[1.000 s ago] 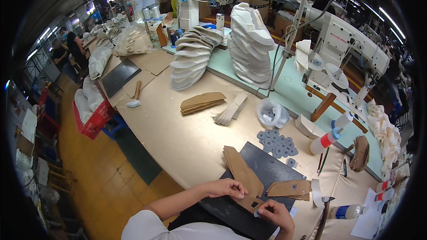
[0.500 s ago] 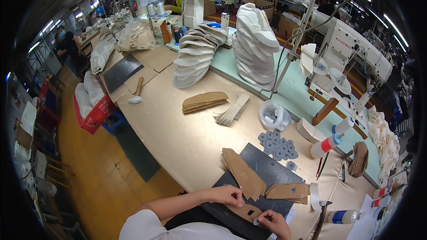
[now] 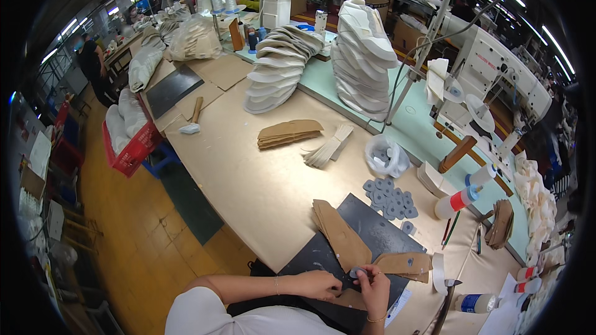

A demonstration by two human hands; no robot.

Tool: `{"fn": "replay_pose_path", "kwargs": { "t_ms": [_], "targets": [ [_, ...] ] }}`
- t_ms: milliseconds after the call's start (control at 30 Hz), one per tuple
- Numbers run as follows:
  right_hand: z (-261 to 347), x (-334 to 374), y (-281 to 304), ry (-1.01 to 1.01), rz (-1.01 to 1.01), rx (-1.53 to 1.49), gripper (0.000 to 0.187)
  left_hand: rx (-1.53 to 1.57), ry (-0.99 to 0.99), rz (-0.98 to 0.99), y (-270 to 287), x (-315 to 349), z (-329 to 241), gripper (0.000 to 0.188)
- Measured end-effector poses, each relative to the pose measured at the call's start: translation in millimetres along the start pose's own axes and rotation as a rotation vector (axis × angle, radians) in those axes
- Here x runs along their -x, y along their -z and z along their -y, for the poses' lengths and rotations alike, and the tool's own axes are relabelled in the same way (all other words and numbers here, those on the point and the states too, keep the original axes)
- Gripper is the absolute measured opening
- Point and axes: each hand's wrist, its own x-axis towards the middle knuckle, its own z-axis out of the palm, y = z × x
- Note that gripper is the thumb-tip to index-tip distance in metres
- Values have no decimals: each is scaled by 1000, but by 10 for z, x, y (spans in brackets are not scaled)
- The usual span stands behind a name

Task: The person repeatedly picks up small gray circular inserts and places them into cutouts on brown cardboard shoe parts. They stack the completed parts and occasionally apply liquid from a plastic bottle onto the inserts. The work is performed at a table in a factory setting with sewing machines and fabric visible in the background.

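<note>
My right hand (image 3: pixel 374 286) pinches a small grey patch (image 3: pixel 356 272) between thumb and fingers, just above the dark board (image 3: pixel 390 236). Beside it my left hand (image 3: pixel 320 285) is closed, its curled fingers on a brown cut piece (image 3: pixel 351 299) near my lap; the hand covers most of that piece. A fanned stack of brown pieces (image 3: pixel 340 236) lies on the board in front of my hands. More brown pieces (image 3: pixel 405 263) rest to the right, the top one bearing a grey spot. Beyond the board is a pile of grey patches (image 3: pixel 390 198).
A plastic bag (image 3: pixel 386 156), a red-and-white bottle (image 3: pixel 456 203), pencils (image 3: pixel 451 229) and a knife-like tool (image 3: pixel 448 304) are on the right. Farther off are a brown stack (image 3: pixel 290 133), pale strips (image 3: pixel 329 147), a hammer (image 3: pixel 194 118), tall shoe-part stacks (image 3: pixel 361 62) and sewing machines (image 3: pixel 496 68).
My right hand has risen from the right end of the brown piece and now shows a grey patch in its fingertips. My left hand has shifted slightly down over the brown piece.
</note>
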Motion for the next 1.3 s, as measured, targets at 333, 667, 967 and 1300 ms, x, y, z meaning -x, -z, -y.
{"fn": "replay_pose_path", "kwargs": {
  "t_ms": [333,667,967,1300],
  "targets": [
    [16,27,-51,200,130,204,19,59,-262,217,-7,151,-303,24],
    [89,67,-77,207,213,290,23,158,-211,303,-28,129,-451,31],
    [3,55,-146,288,237,360,24,140,-238,249,-155,104,-400,29],
    [35,77,-188,282,211,427,22,142,-216,288,-121,77,-451,30]
  ]
}}
